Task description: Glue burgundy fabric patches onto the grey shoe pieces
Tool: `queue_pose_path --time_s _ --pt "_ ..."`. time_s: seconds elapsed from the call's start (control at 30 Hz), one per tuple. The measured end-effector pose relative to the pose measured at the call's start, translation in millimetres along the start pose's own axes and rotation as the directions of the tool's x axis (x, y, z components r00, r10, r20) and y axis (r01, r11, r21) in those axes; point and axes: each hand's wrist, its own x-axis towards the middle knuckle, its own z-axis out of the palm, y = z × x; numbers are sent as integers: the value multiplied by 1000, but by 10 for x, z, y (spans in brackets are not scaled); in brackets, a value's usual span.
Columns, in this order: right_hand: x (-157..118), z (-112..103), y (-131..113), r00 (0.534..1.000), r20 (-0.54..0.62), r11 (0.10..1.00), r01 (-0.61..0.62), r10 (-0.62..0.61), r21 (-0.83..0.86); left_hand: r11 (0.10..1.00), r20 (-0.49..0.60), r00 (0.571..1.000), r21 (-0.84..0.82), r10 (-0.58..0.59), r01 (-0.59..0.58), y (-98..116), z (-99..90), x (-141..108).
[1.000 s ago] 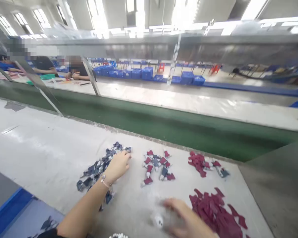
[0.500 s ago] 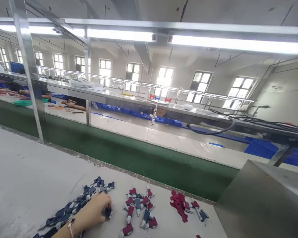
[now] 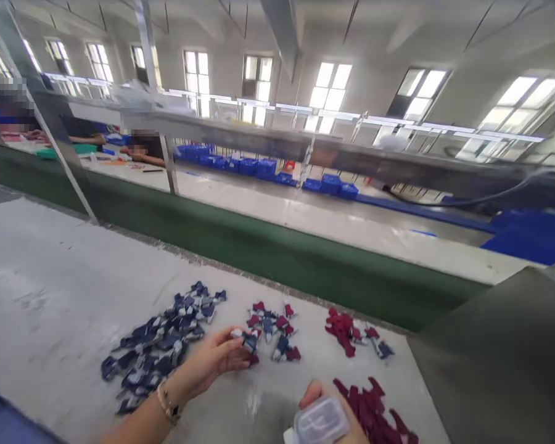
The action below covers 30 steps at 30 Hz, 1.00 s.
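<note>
On my feed I judged the piece (image 3: 248, 341) light and stiff, best pinched mid-body — left hand (image 3: 213, 364) clamped on it, right hand (image 3: 350, 412) around a container (image 3: 322, 420).

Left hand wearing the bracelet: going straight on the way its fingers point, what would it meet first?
Beyond the small navy-and-grey piece it holds, the left hand would probably first meet the loose cluster of small maroon, navy and grey pieces, unless it passes above; its height is unclear.
</note>
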Motion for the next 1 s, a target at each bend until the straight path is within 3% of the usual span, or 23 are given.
queue_pose_path --time_s 0.13,0.27,0.33,0.5,0.57,0.7,0.8,1.0 --pt "-31 42 14 991 -125 986 -20 41 165 959 105 989 -249 -108 131 -24 285 -87" --pt "-9 82 -186 967 -240 983 -41 84 182 934 176 975 -303 -139 188 -53 459 -153" --pt "-21 101 -292 955 -272 985 -79 118 151 960 162 978 -228 -130 165 -36 524 -179" --pt "-87 243 -514 921 -325 973 -232 215 -14 990 162 986 142 -41 18 87 621 -212" --pt "-90 328 -595 913 -375 940 -258 161 -224 969 194 981 241 -2 -46 126 628 -209" --pt "-48 445 -724 912 -408 735 -243 -49 -633 926 221 974 357 43 -122 156 626 -193" --pt "1 486 -769 928 -357 670 -203 -101 -715 902 224 972 400 76 -163 164 628 -189" --pt "70 539 -775 944 -321 657 -195 -76 -729 894 242 966 408 91 -186 188 617 -206"
